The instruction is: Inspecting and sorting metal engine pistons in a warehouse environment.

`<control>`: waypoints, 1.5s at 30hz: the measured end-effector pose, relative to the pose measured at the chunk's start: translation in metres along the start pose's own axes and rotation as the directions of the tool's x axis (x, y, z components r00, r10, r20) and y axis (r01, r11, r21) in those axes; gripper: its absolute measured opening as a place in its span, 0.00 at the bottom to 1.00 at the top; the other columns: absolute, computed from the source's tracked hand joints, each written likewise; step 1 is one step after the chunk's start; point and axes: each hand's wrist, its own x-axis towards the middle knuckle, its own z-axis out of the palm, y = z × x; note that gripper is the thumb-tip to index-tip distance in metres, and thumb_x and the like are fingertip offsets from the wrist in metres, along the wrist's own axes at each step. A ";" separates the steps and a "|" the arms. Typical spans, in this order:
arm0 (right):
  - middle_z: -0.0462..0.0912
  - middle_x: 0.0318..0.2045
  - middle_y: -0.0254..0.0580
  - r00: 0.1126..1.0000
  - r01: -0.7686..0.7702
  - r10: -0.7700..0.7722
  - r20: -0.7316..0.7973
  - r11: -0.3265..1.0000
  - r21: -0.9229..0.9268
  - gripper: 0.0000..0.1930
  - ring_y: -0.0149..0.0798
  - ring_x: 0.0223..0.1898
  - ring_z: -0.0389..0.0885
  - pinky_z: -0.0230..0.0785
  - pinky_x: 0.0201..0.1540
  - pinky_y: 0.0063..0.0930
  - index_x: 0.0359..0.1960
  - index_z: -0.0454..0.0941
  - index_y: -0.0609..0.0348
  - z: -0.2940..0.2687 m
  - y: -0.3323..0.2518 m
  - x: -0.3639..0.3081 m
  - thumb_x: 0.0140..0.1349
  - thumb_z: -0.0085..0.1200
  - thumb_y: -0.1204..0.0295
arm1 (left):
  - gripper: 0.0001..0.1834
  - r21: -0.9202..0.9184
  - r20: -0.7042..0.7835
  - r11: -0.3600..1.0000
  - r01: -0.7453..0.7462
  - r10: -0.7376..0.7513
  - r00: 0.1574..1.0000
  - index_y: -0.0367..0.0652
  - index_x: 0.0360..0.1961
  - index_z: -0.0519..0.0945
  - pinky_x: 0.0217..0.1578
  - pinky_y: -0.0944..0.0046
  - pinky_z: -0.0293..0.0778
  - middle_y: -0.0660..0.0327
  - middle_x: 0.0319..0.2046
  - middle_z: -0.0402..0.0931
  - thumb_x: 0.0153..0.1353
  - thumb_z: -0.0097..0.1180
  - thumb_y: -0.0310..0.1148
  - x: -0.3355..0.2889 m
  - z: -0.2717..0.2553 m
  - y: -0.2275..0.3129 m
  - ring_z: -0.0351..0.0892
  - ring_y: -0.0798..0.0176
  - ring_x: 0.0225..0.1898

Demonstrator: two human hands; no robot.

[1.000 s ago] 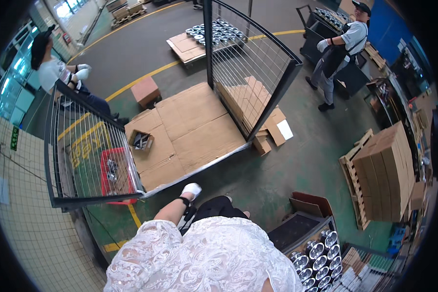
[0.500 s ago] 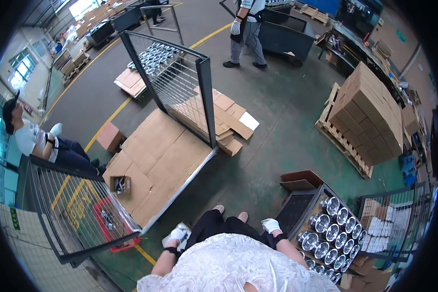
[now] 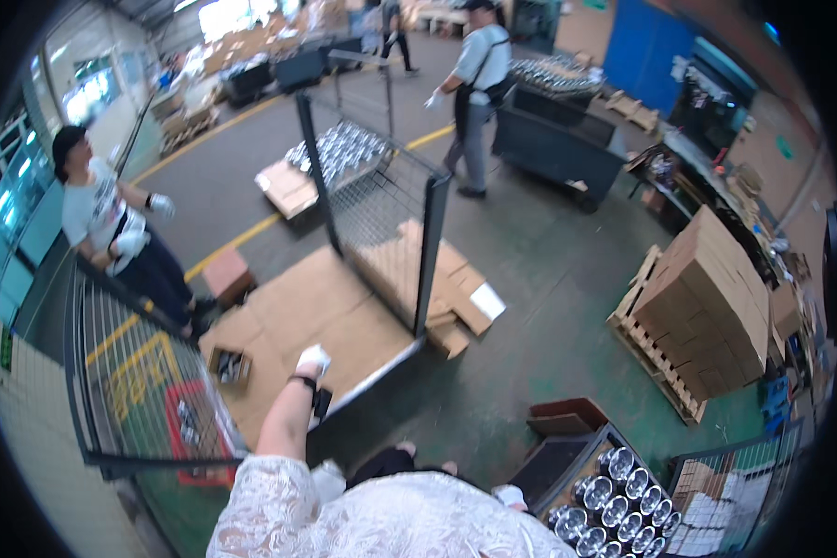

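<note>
My left hand, in a white glove with a black strap at the wrist, reaches out over the cardboard-covered platform of a cart. Its fingers are blurred, and I make out nothing held. By my left thigh shows a white thing of unclear kind. My right hand, also white-gloved, is low near my right side, partly hidden by my body, fingers unclear. Closest to it stands a dark bin with rows of shiny metal cup-shaped parts on top. A small open box with dark pieces sits on the platform's left part.
Dark mesh end frames rise from the cart. A co-worker stands beyond its left end; another stands farther back near a dark bin. Stacked cartons on a pallet are at right. A red crate is at left.
My left hand has risen from beside my thigh and stretched forward over the cart. The view has tilted up. The left co-worker has turned, and the far one's arm now reaches out.
</note>
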 end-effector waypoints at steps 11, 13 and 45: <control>0.84 0.43 0.42 0.997 -0.018 0.011 0.078 0.996 0.085 0.16 0.47 0.44 0.83 0.75 0.45 0.39 0.38 0.85 0.43 0.057 0.018 0.050 0.54 0.52 0.52 | 0.21 -0.468 0.676 0.858 0.212 0.193 0.711 0.51 0.52 0.80 0.54 0.57 0.72 0.56 0.52 0.79 0.59 0.54 0.45 -0.173 0.134 0.157 0.75 0.56 0.56; 0.84 0.42 0.43 0.996 0.014 -0.018 0.090 0.999 0.049 0.15 0.48 0.44 0.83 0.75 0.45 0.41 0.37 0.85 0.43 0.053 0.018 0.055 0.54 0.52 0.53 | 0.21 -0.663 0.730 -0.145 0.734 0.090 0.677 0.47 0.49 0.82 0.54 0.54 0.69 0.58 0.49 0.80 0.60 0.53 0.46 -0.212 0.183 0.176 0.75 0.58 0.54; 0.85 0.37 0.43 0.988 -0.127 0.140 -0.064 0.976 0.179 0.13 0.50 0.38 0.84 0.76 0.38 0.44 0.32 0.86 0.44 -0.018 -0.035 -0.009 0.53 0.48 0.60 | 0.26 -0.882 0.429 -0.038 0.469 -0.475 0.769 0.44 0.61 0.67 0.24 0.45 0.74 0.51 0.29 0.78 0.61 0.50 0.35 -0.094 0.132 0.128 0.78 0.46 0.21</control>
